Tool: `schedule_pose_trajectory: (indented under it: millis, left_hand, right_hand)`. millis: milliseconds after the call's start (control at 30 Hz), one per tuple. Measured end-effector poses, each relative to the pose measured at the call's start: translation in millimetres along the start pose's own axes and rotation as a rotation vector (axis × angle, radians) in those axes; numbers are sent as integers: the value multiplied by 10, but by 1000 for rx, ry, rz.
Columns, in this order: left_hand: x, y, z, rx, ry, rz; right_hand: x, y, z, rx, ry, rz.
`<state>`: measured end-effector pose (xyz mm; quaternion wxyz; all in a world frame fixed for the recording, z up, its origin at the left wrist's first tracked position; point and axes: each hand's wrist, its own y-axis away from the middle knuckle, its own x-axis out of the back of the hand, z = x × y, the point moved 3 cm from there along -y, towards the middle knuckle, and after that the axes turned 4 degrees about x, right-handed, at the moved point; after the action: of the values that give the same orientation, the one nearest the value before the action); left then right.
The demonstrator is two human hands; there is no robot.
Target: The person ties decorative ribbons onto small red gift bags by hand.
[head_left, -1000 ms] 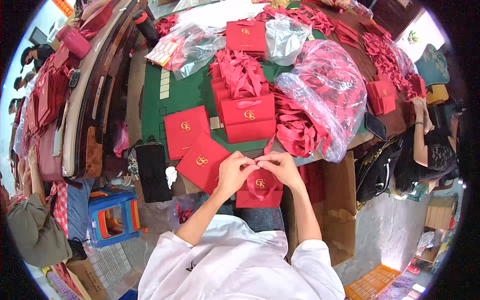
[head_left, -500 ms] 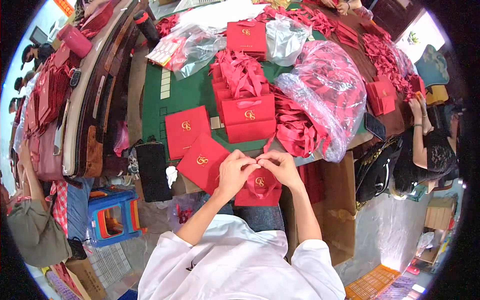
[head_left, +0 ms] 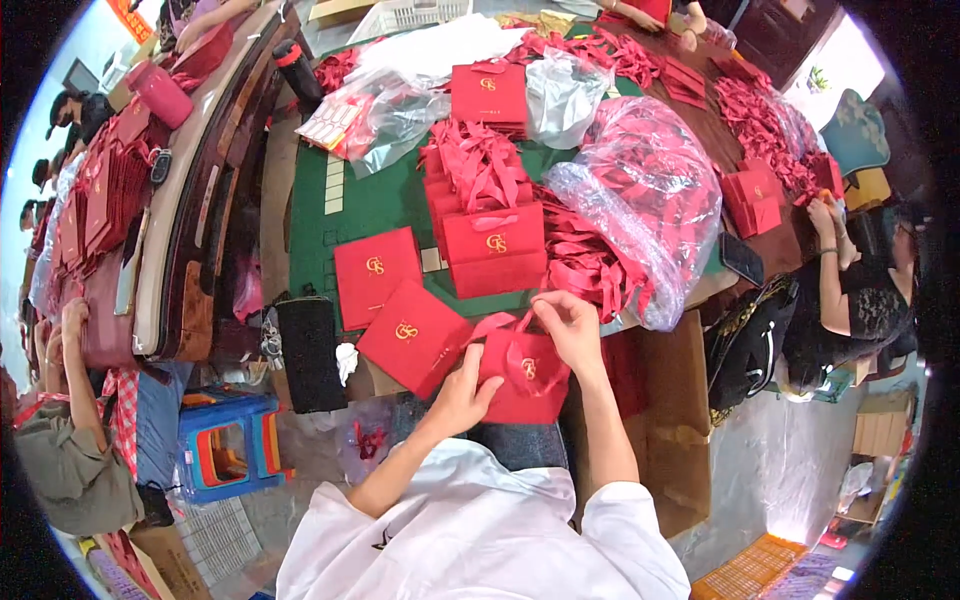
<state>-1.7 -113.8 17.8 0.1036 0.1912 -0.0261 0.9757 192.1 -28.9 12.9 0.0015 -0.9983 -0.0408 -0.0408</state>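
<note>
In front of my body sits a small red gift bag with a gold emblem and a ribbon handle at its top. My right hand pinches the ribbon above the bag's right side. Beside the bag's upper left edge is my left hand, thumb and fingers apart, the thumb reaching over the bag; a ribbon part lies just above its fingertips. Two flat red bags overlap to the left, the nearer flat bag close to my left hand. Farther up stands a row of red bags with ribbons heaped on top.
A large clear plastic bag of red ribboned bags fills the table's right. A black pouch and crumpled tissue lie at the left edge. A cardboard box stands right of my arm. Other people work at both sides.
My hands have separated: the left moved down and left, the right slightly up and right with the ribbon. The gift bag shifted slightly right.
</note>
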Motion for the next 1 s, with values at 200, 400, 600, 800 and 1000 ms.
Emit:
schedule_pose_trajectory:
  millis: [200, 400, 600, 800, 1000]
  left_hand:
    - [46, 215, 22, 189, -90, -177]
    - [216, -88, -41, 44, 431, -89]
    - [592, -904, 254, -212, 432, 167]
    - [532, -1290, -292, -169, 71, 338]
    - [373, -1225, -85, -118, -383, 540]
  right_hand:
    - [105, -255, -118, 128, 47, 232]
    - [133, -174, -273, 150, -99, 324]
    - [413, 17, -89, 221, 22, 407]
    - [23, 180, -66, 370, 297, 318]
    - [-312, 205, -13, 464, 585, 166]
